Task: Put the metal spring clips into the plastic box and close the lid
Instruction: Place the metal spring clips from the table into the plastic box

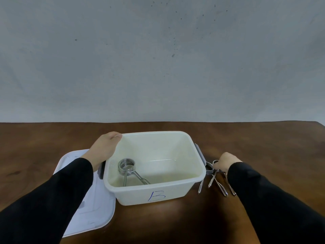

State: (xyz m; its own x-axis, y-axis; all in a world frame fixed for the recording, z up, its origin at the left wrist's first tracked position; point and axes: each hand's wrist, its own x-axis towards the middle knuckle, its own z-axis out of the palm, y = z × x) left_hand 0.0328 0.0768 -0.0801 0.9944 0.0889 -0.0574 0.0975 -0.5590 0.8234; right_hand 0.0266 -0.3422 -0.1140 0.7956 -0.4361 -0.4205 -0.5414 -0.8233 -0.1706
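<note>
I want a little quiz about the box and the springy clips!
1. True or false: the lid is on the box.
2. How many clips lie inside the box: A none, B one, C five?
3. Fill in: the right hand reaches the clips on the table beside the box's ___ side.

Key: 1 false, it lies flat under the left arm. 2 B, one clip in the box. 3 right. The left hand holds the rim.

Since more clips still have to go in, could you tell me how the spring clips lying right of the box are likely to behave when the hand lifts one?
The spring clips look like stiff steel wire, so one should probably keep its shape. Their legs cross, so lifting one may drag a neighbour along. The right hand is on the coils, and the polished wire could be slippery.
</note>
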